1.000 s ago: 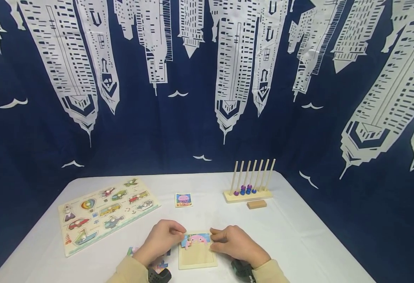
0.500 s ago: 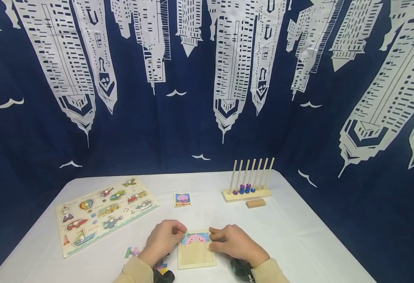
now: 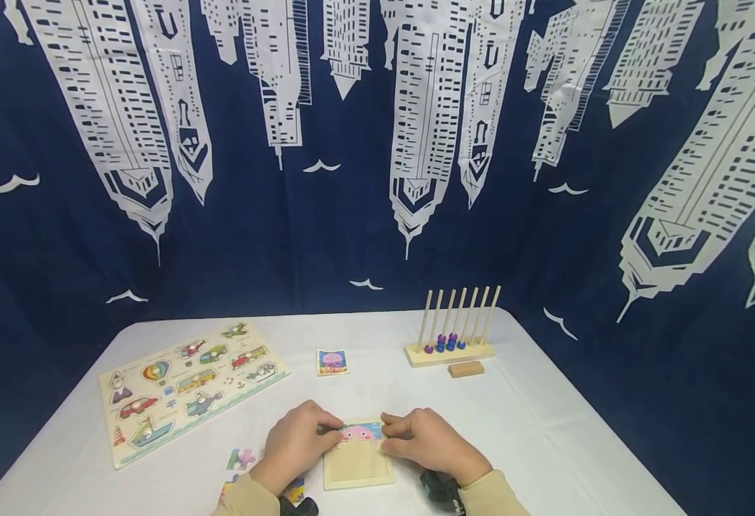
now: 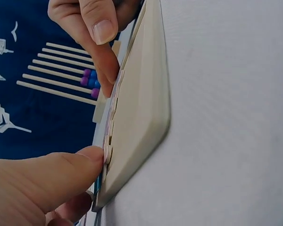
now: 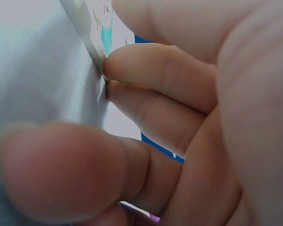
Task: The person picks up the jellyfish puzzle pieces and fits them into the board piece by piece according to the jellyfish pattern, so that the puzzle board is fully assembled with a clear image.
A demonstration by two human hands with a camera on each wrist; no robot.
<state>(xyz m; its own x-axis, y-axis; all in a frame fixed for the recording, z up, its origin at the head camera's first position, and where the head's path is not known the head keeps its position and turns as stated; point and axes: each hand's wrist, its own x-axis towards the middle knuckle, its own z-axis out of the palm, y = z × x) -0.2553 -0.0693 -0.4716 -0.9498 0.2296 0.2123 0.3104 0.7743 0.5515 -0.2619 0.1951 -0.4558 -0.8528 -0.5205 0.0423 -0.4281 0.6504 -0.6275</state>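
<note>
A small wooden puzzle tray (image 3: 358, 469) lies on the white table between both hands. Along its far side runs a row of picture puzzle pieces (image 3: 361, 433) with a pink face on blue; the near part shows bare wood. My left hand (image 3: 302, 438) is at the far left corner, its thumb (image 4: 92, 157) on the left piece and its other fingers curled by the rim. My right hand (image 3: 425, 441) holds the tray's right side, fingertips (image 5: 120, 63) against the edge. The left hand covers part of the left piece.
Loose puzzle pieces (image 3: 240, 459) lie beside and under the left forearm. A peg puzzle board (image 3: 186, 441) with vehicles is at the left, a small picture card (image 3: 332, 362) behind the tray. At the back right stand a bead rack (image 3: 448, 352) and a wooden block (image 3: 466, 370).
The left puzzle piece, tilted earlier, has settled level with the row. My left hand has shifted slightly right, its thumb now over the piece. The right hand has stayed in place.
</note>
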